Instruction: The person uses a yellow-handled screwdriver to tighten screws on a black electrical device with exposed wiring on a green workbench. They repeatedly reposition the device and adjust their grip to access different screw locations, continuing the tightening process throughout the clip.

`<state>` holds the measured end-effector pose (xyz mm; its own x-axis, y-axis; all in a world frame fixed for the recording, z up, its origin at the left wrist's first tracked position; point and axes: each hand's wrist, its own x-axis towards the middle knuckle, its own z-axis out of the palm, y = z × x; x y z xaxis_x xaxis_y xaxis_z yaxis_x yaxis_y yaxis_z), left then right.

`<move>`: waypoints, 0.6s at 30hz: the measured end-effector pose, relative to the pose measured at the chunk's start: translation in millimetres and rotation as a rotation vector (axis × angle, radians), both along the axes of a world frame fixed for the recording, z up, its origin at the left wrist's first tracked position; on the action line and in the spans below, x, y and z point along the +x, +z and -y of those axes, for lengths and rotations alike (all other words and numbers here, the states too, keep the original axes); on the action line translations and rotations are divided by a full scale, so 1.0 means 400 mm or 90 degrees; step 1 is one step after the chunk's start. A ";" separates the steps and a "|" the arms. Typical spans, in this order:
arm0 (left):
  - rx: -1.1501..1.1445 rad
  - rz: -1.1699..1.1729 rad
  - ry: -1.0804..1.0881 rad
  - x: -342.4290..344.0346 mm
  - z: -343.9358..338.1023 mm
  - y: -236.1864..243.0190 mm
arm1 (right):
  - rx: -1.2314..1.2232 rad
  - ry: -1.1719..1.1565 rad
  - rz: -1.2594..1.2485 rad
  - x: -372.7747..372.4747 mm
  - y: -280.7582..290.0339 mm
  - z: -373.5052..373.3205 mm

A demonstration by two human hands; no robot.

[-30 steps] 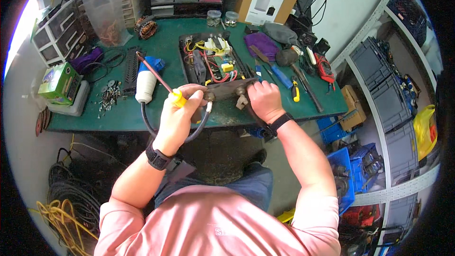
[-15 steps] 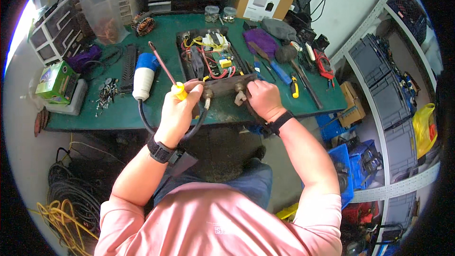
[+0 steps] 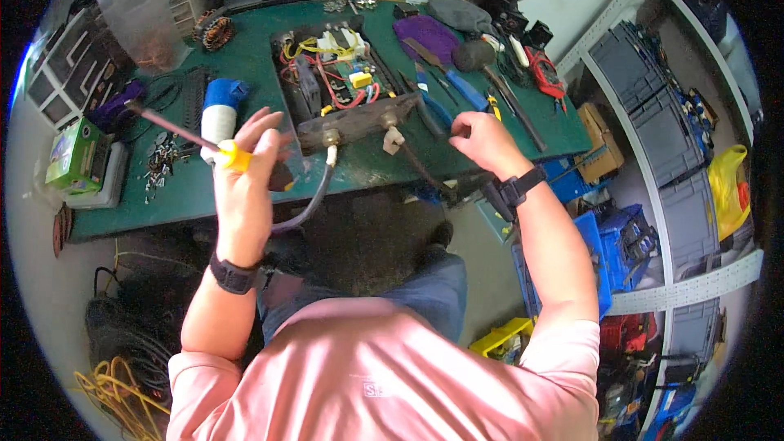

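My left hand [image 3: 247, 188] holds a screwdriver [image 3: 234, 158] with a yellow handle. Its long shaft points up and to the left, and the fingers are partly raised off the handle. Between my hands lies an open dark metal case [image 3: 358, 121] packed with wires and circuit parts. A grey cable [image 3: 318, 188] and a second dark cable [image 3: 422, 165] are joined to connectors on its near panel. My right hand [image 3: 487, 144] is apart from the case, close to blue-handled pliers [image 3: 436, 114]. Its fingers are curled together, hiding whatever may be between them.
A blue and white industrial plug [image 3: 219, 118] and loose screws [image 3: 163, 159] lie on the left of the green bench [image 3: 122, 216]. A hammer-like tool, a purple cloth [image 3: 426, 39] and a red meter [image 3: 545, 73] are at the right. Shelving with grey bins [image 3: 629, 49] stands beyond.
Both hands have come off the case's near panel. The left moved left and nearer me with the screwdriver; the right moved right. The view has shifted somewhat.
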<state>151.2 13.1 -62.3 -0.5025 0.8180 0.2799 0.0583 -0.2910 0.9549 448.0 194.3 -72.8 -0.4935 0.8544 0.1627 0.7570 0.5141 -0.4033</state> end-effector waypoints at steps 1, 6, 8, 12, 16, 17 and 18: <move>0.014 -0.014 0.012 0.003 0.008 0.004 | -0.016 -0.001 0.008 0.008 0.001 0.005; -0.026 0.022 -0.005 0.001 0.041 0.022 | 0.001 0.037 0.017 -0.036 -0.012 0.003; -0.028 0.001 -0.001 0.005 0.050 0.025 | 0.058 0.046 0.050 -0.068 -0.045 -0.008; -0.014 0.022 0.003 -0.014 0.088 0.019 | 0.091 0.064 0.174 -0.128 -0.072 -0.040; -0.068 -0.022 0.010 -0.033 0.124 0.023 | 0.190 0.092 0.207 -0.123 -0.068 -0.020; -0.048 -0.014 -0.002 -0.038 0.126 0.016 | 0.213 0.094 0.226 -0.113 -0.071 -0.014; -0.053 -0.007 -0.006 -0.044 0.130 0.010 | 0.228 0.100 0.214 -0.101 -0.091 -0.025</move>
<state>133.6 -38.9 -58.2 -0.4923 0.8432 0.2162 0.0668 -0.2111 0.9752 407.4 204.4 -109.2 -0.6864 0.6858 0.2420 0.7174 0.6930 0.0711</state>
